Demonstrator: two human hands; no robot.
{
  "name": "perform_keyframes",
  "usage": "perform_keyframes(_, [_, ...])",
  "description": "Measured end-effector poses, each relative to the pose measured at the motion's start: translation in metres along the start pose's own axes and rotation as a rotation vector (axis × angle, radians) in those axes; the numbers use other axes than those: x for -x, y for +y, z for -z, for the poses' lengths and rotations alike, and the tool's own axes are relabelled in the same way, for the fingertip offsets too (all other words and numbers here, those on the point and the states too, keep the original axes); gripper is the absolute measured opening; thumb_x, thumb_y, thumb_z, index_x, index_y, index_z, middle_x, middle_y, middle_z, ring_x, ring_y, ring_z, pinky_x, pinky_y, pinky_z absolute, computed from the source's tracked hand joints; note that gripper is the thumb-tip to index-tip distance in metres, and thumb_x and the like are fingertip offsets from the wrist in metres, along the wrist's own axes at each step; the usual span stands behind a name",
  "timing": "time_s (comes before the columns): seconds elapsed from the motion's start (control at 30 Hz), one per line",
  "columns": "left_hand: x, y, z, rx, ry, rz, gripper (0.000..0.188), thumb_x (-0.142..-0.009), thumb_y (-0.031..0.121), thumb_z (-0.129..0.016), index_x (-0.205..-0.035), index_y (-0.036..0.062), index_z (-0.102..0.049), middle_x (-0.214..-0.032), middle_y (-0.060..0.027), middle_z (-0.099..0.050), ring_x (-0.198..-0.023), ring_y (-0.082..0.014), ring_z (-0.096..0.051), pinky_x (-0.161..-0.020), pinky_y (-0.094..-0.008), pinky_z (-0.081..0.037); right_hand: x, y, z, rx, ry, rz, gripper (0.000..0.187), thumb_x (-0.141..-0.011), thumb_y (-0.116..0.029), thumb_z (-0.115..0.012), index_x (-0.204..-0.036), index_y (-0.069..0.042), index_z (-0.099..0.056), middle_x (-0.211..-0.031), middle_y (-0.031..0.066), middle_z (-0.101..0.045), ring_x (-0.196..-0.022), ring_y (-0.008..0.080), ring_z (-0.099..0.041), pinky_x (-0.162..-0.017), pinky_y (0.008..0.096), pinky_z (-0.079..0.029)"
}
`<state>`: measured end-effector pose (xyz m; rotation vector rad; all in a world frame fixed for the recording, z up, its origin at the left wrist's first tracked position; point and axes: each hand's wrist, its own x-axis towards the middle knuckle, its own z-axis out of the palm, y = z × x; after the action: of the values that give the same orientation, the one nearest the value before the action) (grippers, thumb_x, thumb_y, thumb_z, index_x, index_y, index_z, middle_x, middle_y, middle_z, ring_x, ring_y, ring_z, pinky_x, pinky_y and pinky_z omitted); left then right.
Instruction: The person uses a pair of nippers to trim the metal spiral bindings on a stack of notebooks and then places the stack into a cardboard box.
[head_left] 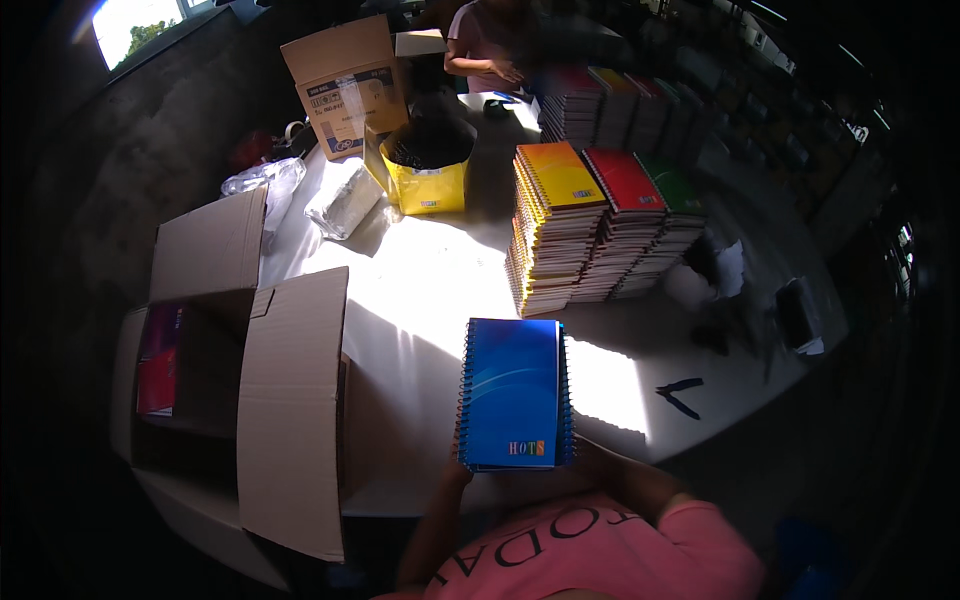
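Note:
A stack of spiral notebooks point(512, 390) with a blue cover on top is held upright in front of my chest, over the table's near edge. Wire coils show along both its left and right sides. My left hand point(460, 468) grips the lower left corner. At the lower right side, my right hand point(584, 452) holds the same stack. Most fingers of both hands are hidden behind or under the notebooks.
An open cardboard box point(292, 410) at left holds some notebooks point(158, 365). Tall stacks of yellow point(562, 175), red point(624, 180) and green notebooks point(672, 187) stand beyond. Pliers point(682, 395) lie right. Farther back are a yellow container point(430, 190), another carton point(350, 105) and a person point(490, 55).

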<state>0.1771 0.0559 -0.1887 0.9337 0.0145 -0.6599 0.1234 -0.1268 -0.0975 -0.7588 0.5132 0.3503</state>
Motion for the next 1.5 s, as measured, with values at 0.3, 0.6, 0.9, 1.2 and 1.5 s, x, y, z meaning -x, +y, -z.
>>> perform_keyframes(0.3, [-0.031, 0.061, 0.043, -0.056, 0.136, -0.082, 0.066, -0.097, 0.047, -0.039, -0.145, 0.0074, -0.019, -0.142, -0.0111, -0.033, -0.128, -0.0215, -0.038, -0.105, -0.0351, -0.034, -0.115, 0.001, -0.033, -0.078, -0.037, -0.042, 0.066, -0.095, -0.054, -0.037, -0.137, -0.004, -0.036, -0.129, 0.0165, -0.049, -0.118, 0.0262, -0.050, -0.102, 0.0421, -0.039])
perform_keyframes(0.6, [-0.076, 0.104, 0.068, -0.091, 0.182, -0.162, 0.064, -0.097, 0.047, -0.040, -0.144, 0.0083, -0.021, -0.141, -0.0103, -0.035, -0.126, -0.0212, -0.040, -0.103, -0.0359, -0.036, -0.190, -0.022, -0.071, -0.133, -0.111, -0.061, 0.065, -0.095, -0.053, -0.037, -0.137, -0.003, -0.036, -0.128, 0.0168, -0.050, -0.116, 0.0260, -0.052, -0.101, 0.0411, -0.041])
perform_keyframes(0.9, [-0.100, 0.121, 0.081, -0.086, 0.184, -0.214, 0.063, -0.096, 0.047, -0.041, -0.144, 0.0091, -0.023, -0.140, -0.0095, -0.037, -0.124, -0.0210, -0.042, -0.102, -0.0367, -0.038, -0.237, -0.083, -0.066, 0.270, -0.181, -0.028, 0.059, -0.094, -0.053, -0.039, -0.131, -0.007, -0.046, -0.127, 0.0167, -0.050, -0.110, 0.0296, -0.052, -0.096, 0.0451, -0.040])
perform_keyframes(1.2, [-0.118, 0.119, 0.069, -0.144, 0.146, -0.202, 0.062, -0.096, 0.047, -0.042, -0.143, 0.0100, -0.026, -0.139, -0.0087, -0.039, -0.122, -0.0207, -0.044, -0.101, -0.0375, -0.041, -0.284, -0.103, -0.041, 1.641, 0.541, 0.755, 0.040, -0.077, 0.002, -0.050, -0.116, -0.002, -0.056, -0.128, 0.0170, -0.043, -0.121, 0.0333, -0.039, -0.103, 0.0421, -0.035])
perform_keyframes(1.5, [-0.129, 0.105, 0.091, -0.050, 0.120, -0.252, 0.050, -0.096, 0.040, -0.045, -0.135, 0.0096, -0.036, -0.123, -0.0101, -0.050, -0.113, -0.0226, -0.051, -0.093, -0.0389, -0.047, -0.096, 0.011, 0.026, 1.516, 0.015, 0.943, 0.033, -0.086, -0.007, -0.054, -0.119, -0.009, -0.058, -0.123, 0.0164, -0.053, -0.117, 0.0287, -0.050, -0.095, 0.0353, -0.045])
